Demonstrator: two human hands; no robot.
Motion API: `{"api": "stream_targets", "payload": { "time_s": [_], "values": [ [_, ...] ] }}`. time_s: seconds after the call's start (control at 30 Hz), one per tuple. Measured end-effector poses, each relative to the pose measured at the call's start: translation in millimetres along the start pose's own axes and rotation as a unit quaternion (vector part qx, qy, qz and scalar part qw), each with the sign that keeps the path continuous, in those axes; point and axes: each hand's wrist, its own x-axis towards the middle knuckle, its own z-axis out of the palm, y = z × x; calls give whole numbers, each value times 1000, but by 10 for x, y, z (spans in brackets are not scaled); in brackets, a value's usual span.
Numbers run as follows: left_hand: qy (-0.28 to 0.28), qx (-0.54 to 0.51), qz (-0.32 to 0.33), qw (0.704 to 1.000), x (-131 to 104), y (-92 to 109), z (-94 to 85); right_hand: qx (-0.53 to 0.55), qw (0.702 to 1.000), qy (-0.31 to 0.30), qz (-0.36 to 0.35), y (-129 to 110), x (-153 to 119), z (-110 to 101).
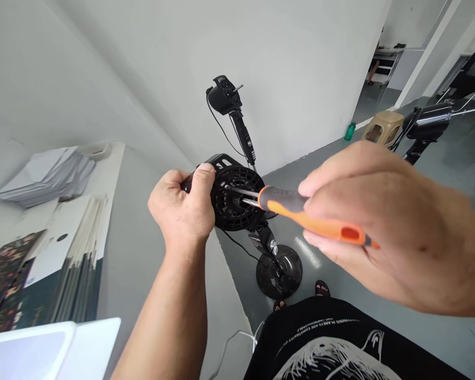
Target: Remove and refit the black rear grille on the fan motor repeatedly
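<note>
Near right, the right hand (396,227) is curled around an orange-and-black screwdriver (285,201), its shaft reaching left to the slotted face of a black fan motor (231,215) at centre. The left hand (186,206) clasps the fan motor's left edge, thumb near the rim. Beyond, grey floor (336,272) spreads right of a round base (271,282); farther, a second motor (222,99) stands before the white wall (301,68).

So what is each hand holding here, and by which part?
The right hand holds a screwdriver by its orange-and-grey handle; the left hand grips the black fan motor head by its side.
</note>
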Motion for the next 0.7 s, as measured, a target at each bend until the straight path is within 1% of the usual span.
{"api": "stream_targets", "payload": {
  "time_s": [0.03,0.07,0.1,0.17,0.23,0.27,0.3,0.4,0.43,0.47,0.53,0.6,0.63,0.7],
  "values": [
    [3,-2,0,1000,7,-5,5,-18,1000,18,0,10,17,21],
    [6,-4,0,1000,14,-12,11,-31,999,39,17,31,35,44],
    [8,-6,0,1000,22,-20,17,-37,996,57,55,60,50,66],
    [7,-8,0,1000,31,-33,25,-15,990,68,122,132,60,98],
    [4,-7,-1,1000,29,-39,28,4,985,69,156,189,33,102],
    [2,-6,0,1000,23,-40,28,11,987,65,148,202,7,96],
    [1,-5,1,1000,15,-39,28,16,991,61,121,204,-24,87],
    [-1,-3,4,1000,-6,-36,24,29,999,21,-13,185,-103,76],
    [0,-4,4,1000,-8,-36,22,32,999,15,-38,186,-111,86],
    [1,-3,3,1000,-6,-38,20,34,999,24,-35,198,-105,104],
    [5,-2,2,1000,5,-51,17,45,997,60,28,263,-51,154],
    [6,-3,3,1000,21,-75,17,72,986,92,119,359,35,197],
    [5,-4,5,1000,27,-90,19,88,980,100,148,403,78,206],
    [-1,-5,9,1000,33,-117,24,90,972,124,177,456,134,185]
  ]
}}
